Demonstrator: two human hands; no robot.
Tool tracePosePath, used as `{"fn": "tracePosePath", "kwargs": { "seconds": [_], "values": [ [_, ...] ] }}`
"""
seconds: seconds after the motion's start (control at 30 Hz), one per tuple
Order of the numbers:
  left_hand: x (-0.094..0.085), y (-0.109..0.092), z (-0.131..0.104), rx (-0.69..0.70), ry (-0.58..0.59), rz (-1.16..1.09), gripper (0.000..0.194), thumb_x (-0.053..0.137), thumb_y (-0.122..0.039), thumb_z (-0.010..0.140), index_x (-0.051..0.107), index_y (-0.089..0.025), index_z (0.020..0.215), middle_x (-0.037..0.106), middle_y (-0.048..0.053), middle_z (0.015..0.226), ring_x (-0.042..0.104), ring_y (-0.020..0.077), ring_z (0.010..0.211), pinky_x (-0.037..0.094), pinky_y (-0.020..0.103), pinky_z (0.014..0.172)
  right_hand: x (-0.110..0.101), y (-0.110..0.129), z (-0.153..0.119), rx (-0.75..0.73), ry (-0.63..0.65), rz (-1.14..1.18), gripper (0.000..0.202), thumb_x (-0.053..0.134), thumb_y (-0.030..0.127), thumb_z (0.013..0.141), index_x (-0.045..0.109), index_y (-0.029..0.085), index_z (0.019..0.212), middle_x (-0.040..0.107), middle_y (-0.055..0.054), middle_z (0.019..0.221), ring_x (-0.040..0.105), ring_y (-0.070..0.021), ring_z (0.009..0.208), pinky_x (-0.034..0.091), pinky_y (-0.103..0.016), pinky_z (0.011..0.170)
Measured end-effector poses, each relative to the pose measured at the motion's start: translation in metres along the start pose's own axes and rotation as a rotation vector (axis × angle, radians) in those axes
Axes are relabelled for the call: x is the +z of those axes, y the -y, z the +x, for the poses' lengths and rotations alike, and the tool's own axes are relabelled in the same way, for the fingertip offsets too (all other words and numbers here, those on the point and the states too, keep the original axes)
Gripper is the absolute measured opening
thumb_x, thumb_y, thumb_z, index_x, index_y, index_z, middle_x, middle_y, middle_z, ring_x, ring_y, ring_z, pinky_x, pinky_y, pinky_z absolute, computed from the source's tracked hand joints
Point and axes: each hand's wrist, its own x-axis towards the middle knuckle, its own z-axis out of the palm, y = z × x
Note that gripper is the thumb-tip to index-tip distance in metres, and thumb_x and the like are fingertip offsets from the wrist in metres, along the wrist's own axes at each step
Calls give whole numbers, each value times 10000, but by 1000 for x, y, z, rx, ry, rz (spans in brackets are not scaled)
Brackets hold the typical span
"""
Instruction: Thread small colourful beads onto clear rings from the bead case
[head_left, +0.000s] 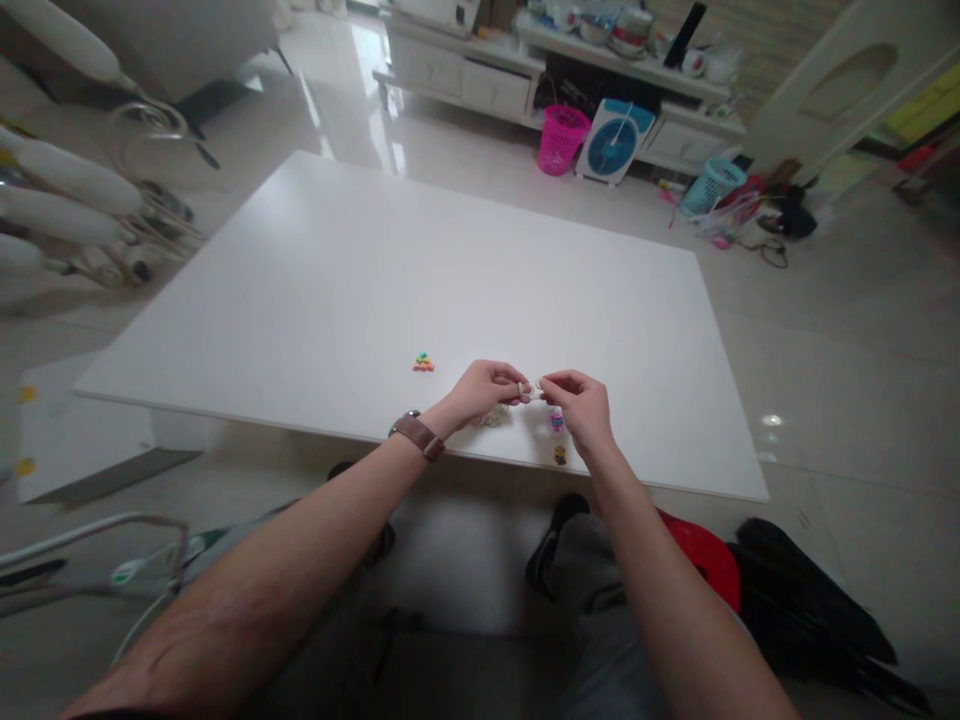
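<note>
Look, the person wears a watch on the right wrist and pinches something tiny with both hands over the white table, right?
Not quite. The watch is on the left wrist, not the right; the head view shows it. The rest holds: the left hand and right hand pinch something tiny between them over the white table.

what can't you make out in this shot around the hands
- Head view: small pale item pinched between left hand and right hand; too small to identify.
- Pale clump under the left hand, partly hidden.
- Colourful bits on the table; too tiny to name.
</note>
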Motion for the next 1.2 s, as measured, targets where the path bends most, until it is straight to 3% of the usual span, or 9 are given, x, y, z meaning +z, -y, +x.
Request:
{"fn": "tracePosePath", "kwargs": {
  "seconds": [0.43, 0.53, 0.73, 0.97, 1.1, 1.2],
  "values": [
    [-5, 10, 6, 90, -25, 138, 84, 745, -125, 788, 752, -92, 865, 789, 112, 798, 755, 181, 766, 587, 279, 743, 11, 7, -10, 15, 144, -28, 256, 779, 401, 726, 787, 160, 811, 775, -77, 750, 726, -212, 726, 568, -331, 719],
    [-6, 10, 6, 114, -59, 237, 96, 719, -100, 771, 751, -106, 862, 787, 93, 772, 754, 181, 749, 579, 260, 702, 11, 4, -10, 5, 157, -30, 287, 815, 408, 697, 762, 165, 840, 777, -79, 784, 735, -218, 753, 574, -334, 736],
    [-6, 6, 3, 165, -106, 487, 126, 702, -118, 750, 763, -131, 859, 781, 64, 746, 742, 166, 710, 552, 227, 638, 12, -4, -9, -39, 165, -91, 322, 836, 416, 667, 714, 181, 849, 758, -66, 772, 726, -213, 749, 576, -329, 726],
    [-5, 6, 3, 181, -40, 415, 100, 733, -144, 754, 760, -126, 849, 784, 82, 765, 741, 170, 728, 565, 246, 676, 11, -3, -9, -52, 135, -116, 284, 797, 397, 688, 696, 185, 847, 727, -46, 739, 700, -195, 712, 553, -312, 693],
    [-7, 4, 4, 153, -54, 399, 122, 737, -129, 749, 770, -122, 866, 781, 79, 758, 726, 166, 715, 565, 254, 689, 11, -1, -10, -45, 142, -102, 316, 796, 430, 692, 683, 183, 852, 723, -42, 738, 695, -190, 708, 542, -307, 689],
    [-17, -1, 5, 146, -105, 525, 113, 739, -166, 764, 788, -131, 859, 780, 78, 762, 713, 170, 712, 552, 260, 686, 10, -2, -9, -48, 120, -160, 296, 769, 429, 724, 693, 182, 868, 722, -38, 766, 690, -185, 704, 526, -304, 681]
  ]
}}
